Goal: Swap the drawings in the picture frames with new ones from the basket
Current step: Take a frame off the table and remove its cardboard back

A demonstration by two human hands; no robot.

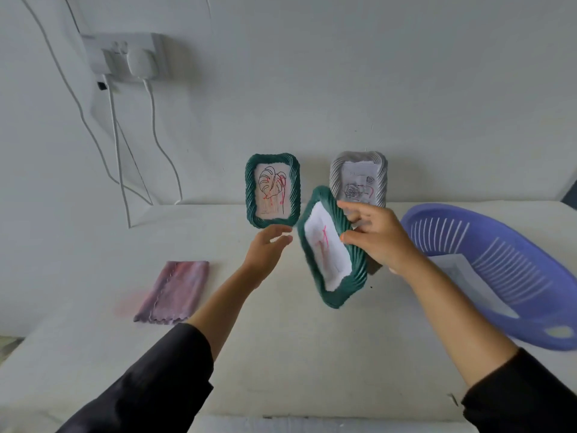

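Right hand (374, 242) pinches the tilted green frame (332, 248) by its ribbed rim; left hand (268, 248) spread, empty; frame appears light, rigid, best held at its edges.

The green frame (357, 267) in the right hand (377, 242) is blurred, so the pink lines of its drawing (321, 245) cannot be read. This hand hides the lower edge of the grey frame (338, 173) (its sketch (357, 190) is faint too). The purple basket (499, 260) is cut off by the picture's right edge.
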